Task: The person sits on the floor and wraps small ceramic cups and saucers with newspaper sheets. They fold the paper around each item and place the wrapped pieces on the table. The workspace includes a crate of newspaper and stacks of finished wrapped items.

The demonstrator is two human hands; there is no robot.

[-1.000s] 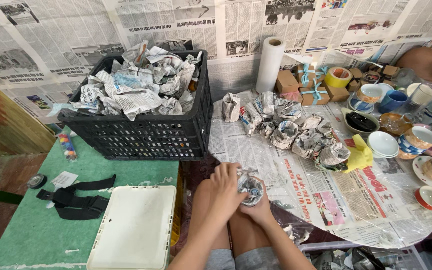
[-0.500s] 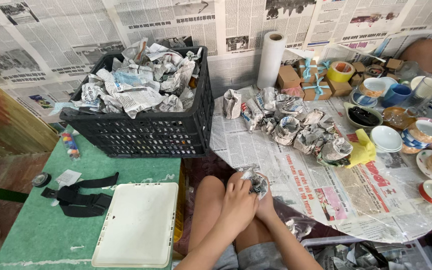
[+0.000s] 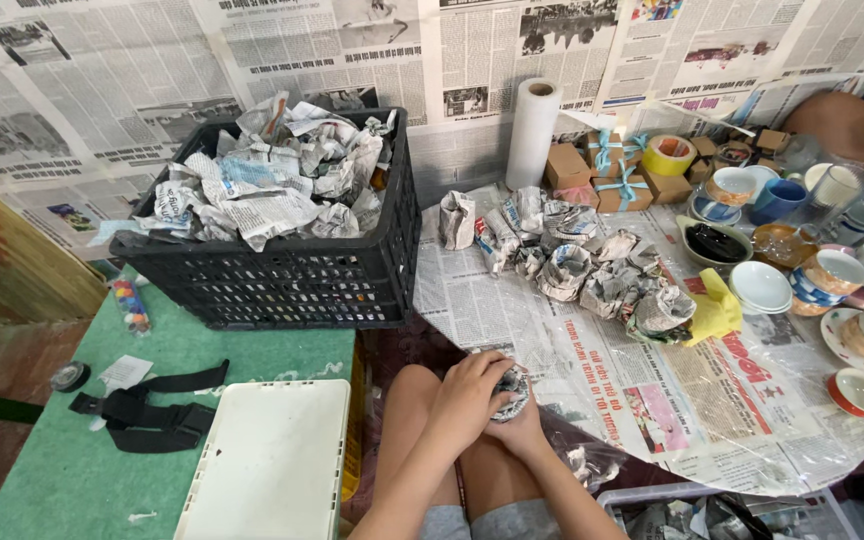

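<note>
Newspaper-wrapped bundle (image 3: 510, 392) is clamped btwn both hands: left hand (image 3: 467, 390) on top, right hand (image 3: 520, 430) cupped underneath, fingers curled round it.

A small bundle (image 3: 512, 391) wrapped in crumpled newspaper sits between both hands, just above the person's knees. The paper is grey with black print, creased and bunched all round, so what is inside cannot be told. The left hand (image 3: 472, 385) covers its left side and top, fingers curled over it; the right hand (image 3: 520, 432) cups it from below. Only its right upper part shows between the fingers, tilted slightly toward the table edge
</note>
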